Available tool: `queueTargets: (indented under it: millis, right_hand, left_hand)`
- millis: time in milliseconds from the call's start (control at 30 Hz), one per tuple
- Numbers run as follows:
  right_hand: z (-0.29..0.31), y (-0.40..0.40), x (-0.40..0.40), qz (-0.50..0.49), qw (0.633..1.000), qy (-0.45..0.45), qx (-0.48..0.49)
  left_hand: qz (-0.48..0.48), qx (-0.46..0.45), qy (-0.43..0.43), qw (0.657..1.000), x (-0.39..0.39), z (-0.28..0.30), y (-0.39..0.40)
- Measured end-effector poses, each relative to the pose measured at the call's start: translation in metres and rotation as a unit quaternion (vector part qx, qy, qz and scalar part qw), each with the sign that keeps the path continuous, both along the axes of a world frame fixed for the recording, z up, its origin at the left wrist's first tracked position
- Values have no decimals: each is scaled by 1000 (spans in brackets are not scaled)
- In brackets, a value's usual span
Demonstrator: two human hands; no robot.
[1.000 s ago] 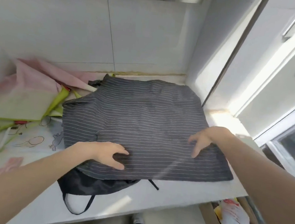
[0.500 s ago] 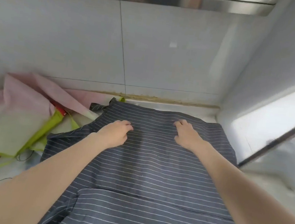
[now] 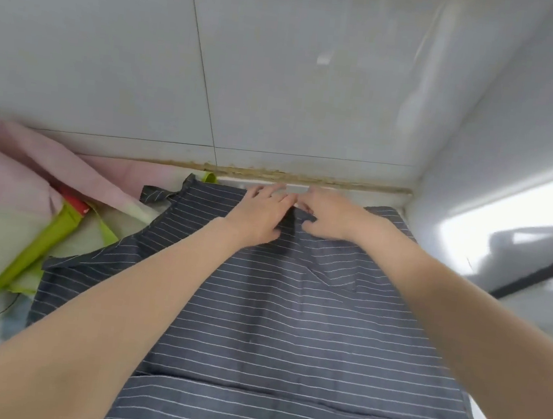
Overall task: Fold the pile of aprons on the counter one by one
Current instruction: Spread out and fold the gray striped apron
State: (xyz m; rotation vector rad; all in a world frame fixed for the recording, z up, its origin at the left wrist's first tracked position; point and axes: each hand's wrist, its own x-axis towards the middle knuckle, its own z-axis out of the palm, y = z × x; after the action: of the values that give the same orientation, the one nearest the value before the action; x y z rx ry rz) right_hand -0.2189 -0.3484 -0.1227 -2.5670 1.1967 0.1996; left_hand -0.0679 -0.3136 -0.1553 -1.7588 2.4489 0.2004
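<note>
I have the dark striped apron point(image 3: 288, 331) spread flat across the counter point(image 3: 345, 193), its far edge lying close to the tiled wall point(image 3: 284, 72), and both my arms reach over it to that edge. My left hand point(image 3: 260, 216) lies on the cloth with the fingers fairly straight, the tips at the hem. My right hand point(image 3: 329, 215) is just beside it, nearly touching, with the fingers bent down over the hem and the thumb tucked under; it looks to be pinching the edge, though I cannot tell how much cloth it has.

I judge the step to be taking up the far hem so as to bring it toward me for the first fold. To do it well, I think my hands should part along the hem toward the two corners before lifting, because a grip in the middle would let the sides sag and crease. The cloth looks thin and limp, so I should keep it taut between my hands and lay it edge to edge.

The pink and green aprons point(image 3: 9, 213) lie heaped at the left, touching the striped one, and I should not drag them along
</note>
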Motion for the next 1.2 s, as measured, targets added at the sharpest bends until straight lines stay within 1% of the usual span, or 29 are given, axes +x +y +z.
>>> queueTargets:
  millis: [67, 133, 167, 233, 333, 433, 500, 600, 733, 800, 867, 933, 967, 1000, 1033, 1067, 1100, 1133, 1167, 1200]
  right_hand:
    - [6, 16, -6, 18, 1000, 10, -17]
    - [8, 34, -15, 27, 997, 69, -3]
    - [8, 40, -20, 32, 994, 105, 5]
    - [10, 49, -32, 36, 987, 156, -5]
    - [24, 60, -46, 6, 980, 193, -55]
    - [37, 78, -57, -37, 958, 266, -98]
    - [35, 99, -67, -59, 943, 312, -99]
    - [3, 140, -85, -60, 929, 359, -64]
    - [-35, 182, -98, -79, 928, 364, -14]
    - [-41, 189, -101, -95, 928, 361, -23]
    - [-34, 187, -106, -97, 926, 362, -54]
    - [-27, 184, -112, -105, 924, 356, -94]
    - [-24, 183, -114, -111, 924, 353, -98]
    - [-22, 184, -116, -111, 925, 354, -79]
    - [-23, 186, -118, -106, 928, 356, -28]
    - [-28, 188, -119, -102, 929, 351, 53]
    - [-33, 189, -121, -112, 923, 335, 152]
    - [-35, 187, -122, -135, 910, 310, 238]
    - [-35, 184, -124, -161, 904, 268, 293]
    - [-33, 177, -124, -179, 909, 213, 311]
  left_hand:
    - [-34, 43, -16, 998, -6, 11, 4]
    - [-52, 83, -26, 995, -4, 22, 16]
    - [-47, 85, -21, 995, 0, 28, 21]
    - [-40, 66, -39, 996, 10, 36, 33]
    - [-17, 39, -117, 992, 28, 37, 55]
    - [21, 11, -183, 983, 43, 35, 79]
    - [5, 14, -205, 979, 48, 34, 102]
    - [-57, 62, -203, 976, 51, 16, 147]
    - [-63, 153, -199, 966, 62, -10, 184]
    - [-44, 192, -162, 967, 66, -9, 186]
    - [-32, 234, -121, 964, 70, -4, 183]
    - [-6, 301, -104, 948, 76, -2, 179]
    - [11, 338, -105, 935, 76, 0, 178]
    - [25, 372, -124, 920, 75, 2, 175]
    - [33, 400, -150, 904, 72, 3, 172]
    - [38, 420, -165, 892, 69, 5, 167]
    - [42, 426, -156, 890, 64, 7, 161]
    - [46, 414, -113, 902, 58, 9, 152]
    - [49, 386, -49, 920, 52, 11, 145]
    - [51, 354, 12, 934, 45, 14, 138]
